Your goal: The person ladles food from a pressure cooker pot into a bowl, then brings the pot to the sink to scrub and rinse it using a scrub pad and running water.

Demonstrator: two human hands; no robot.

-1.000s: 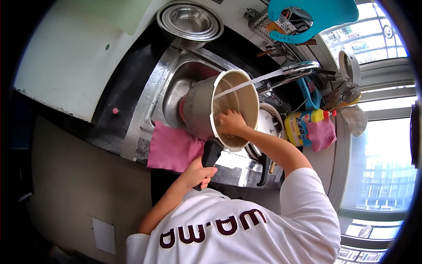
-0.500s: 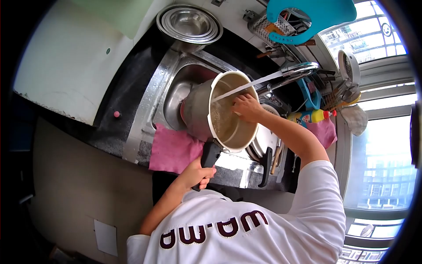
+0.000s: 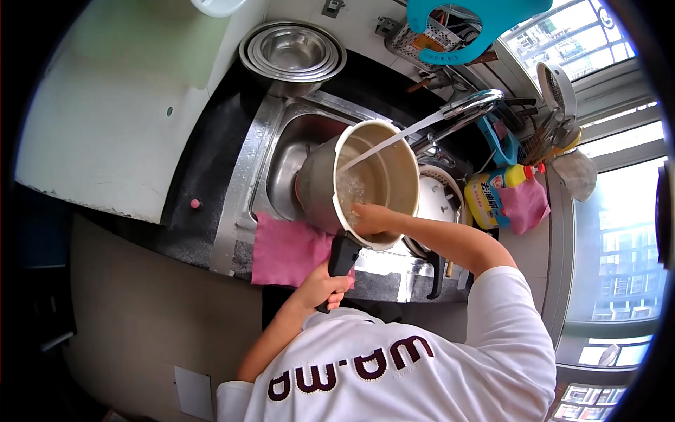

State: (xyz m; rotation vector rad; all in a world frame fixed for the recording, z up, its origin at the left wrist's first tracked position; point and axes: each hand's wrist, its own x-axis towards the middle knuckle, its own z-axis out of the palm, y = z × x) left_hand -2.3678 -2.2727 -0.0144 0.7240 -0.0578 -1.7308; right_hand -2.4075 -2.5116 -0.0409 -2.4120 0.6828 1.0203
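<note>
A large metal pot (image 3: 351, 179) is held tilted over the sink (image 3: 278, 151), its mouth turned toward the person and its long black handle (image 3: 342, 257) pointing back toward the body. The handle is wrapped tightly by the left hand (image 3: 325, 287), whose grip is fully closed round its near end. The right hand (image 3: 370, 218) is reached inside the pot, low against the near part of the inner wall just above the handle's root; its fingers are curled, but whether anything is held in them cannot be told. A stream of water from the tap (image 3: 467, 107) is seen falling into the pot, landing on the inner wall just beside and above the right hand.

The relation that matters is this: the pot's long axis runs from the handle at the body outward and up toward the tap, so the inside wall lies directly ahead of the right hand, which is the nearer one to it, while the left hand is kept behind at the handle's end.

A pink cloth (image 3: 288, 250) is laid over the front edge of the sink, just beside the handle. Nested steel bowls (image 3: 292, 50) are stacked on the table beyond the sink, and a yellow bottle (image 3: 496, 191) lies near the window.
</note>
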